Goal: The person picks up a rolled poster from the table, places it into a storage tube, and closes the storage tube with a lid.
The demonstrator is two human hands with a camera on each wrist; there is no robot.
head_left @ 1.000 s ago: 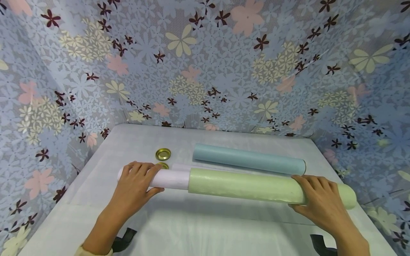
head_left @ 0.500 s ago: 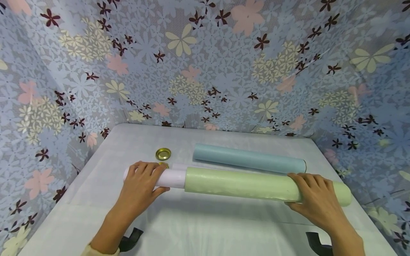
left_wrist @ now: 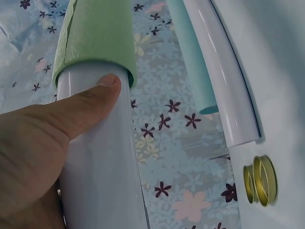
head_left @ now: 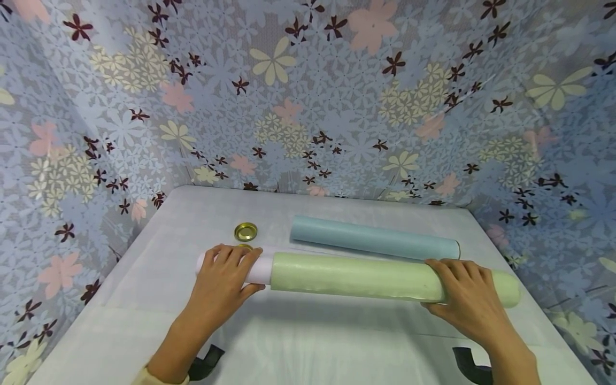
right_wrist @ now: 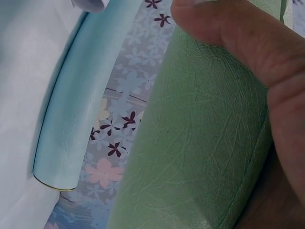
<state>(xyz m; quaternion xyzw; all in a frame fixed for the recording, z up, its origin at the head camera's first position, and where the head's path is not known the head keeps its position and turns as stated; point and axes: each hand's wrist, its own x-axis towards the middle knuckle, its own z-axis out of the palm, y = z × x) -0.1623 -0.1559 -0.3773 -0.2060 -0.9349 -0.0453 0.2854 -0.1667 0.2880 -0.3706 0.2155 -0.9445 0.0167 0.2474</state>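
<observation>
Though near left fingers (head_left: 223, 256), lids (head_left: 246, 231) untouched.

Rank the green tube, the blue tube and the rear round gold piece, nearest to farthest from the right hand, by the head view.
1. Green tube: held in the right hand, sticking out both sides.
2. Blue tube: behind the green one, its right end just beyond that hand.
3. Rear round gold piece: far over to the left, beyond the left hand.

Green tube (head_left: 356, 276): pale, finely creased, running left to right, its left end around the white tube.
White tube (left_wrist: 105, 171): smooth, glossy, narrower, partly inside the green.
</observation>
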